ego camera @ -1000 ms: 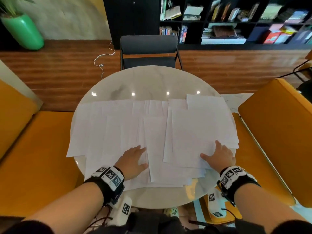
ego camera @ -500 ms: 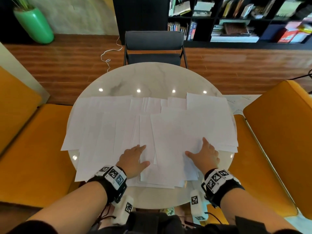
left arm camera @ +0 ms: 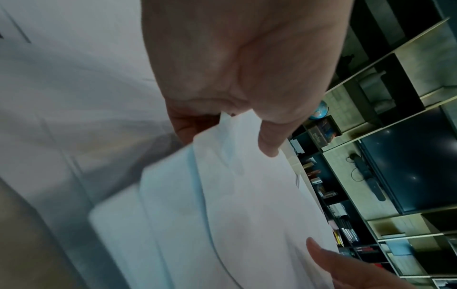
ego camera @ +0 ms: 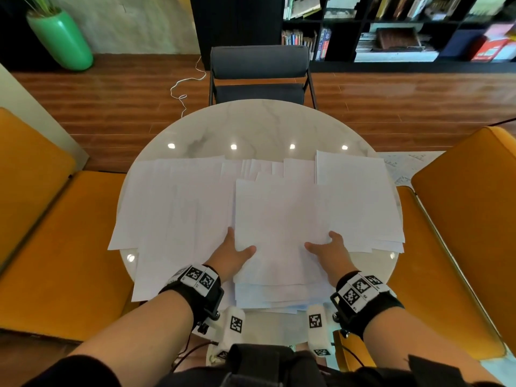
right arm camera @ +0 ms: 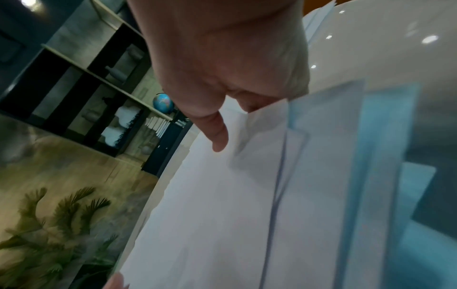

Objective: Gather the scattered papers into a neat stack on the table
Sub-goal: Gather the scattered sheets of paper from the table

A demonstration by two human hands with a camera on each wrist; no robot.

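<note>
White papers lie fanned across the round marble table (ego camera: 259, 127). A thicker bundle (ego camera: 279, 233) sits at the centre near the front edge, overhanging it slightly. My left hand (ego camera: 230, 254) grips the bundle's left edge, thumb on top and fingers under the sheets. My right hand (ego camera: 331, 251) grips its right edge the same way. The left wrist view shows my left hand (left arm camera: 235, 88) pinching the bundle (left arm camera: 247, 205). The right wrist view shows my right hand (right arm camera: 222, 68) pinching that bundle (right arm camera: 222, 205). Loose sheets spread to the left (ego camera: 173, 208) and right (ego camera: 360, 196).
A grey chair (ego camera: 259, 71) stands at the table's far side. Orange benches flank the table on the left (ego camera: 55, 233) and right (ego camera: 460, 219). One sheet (ego camera: 402, 169) lies beyond the table's right rim. A green vase (ego camera: 60, 37), a white cable (ego camera: 184, 88) and a bookshelf (ego camera: 391, 29) are behind.
My right hand slid the right-hand sheets leftward onto the centre pile. Both hands went from lying flat on the papers to gripping the bundle's side edges.
</note>
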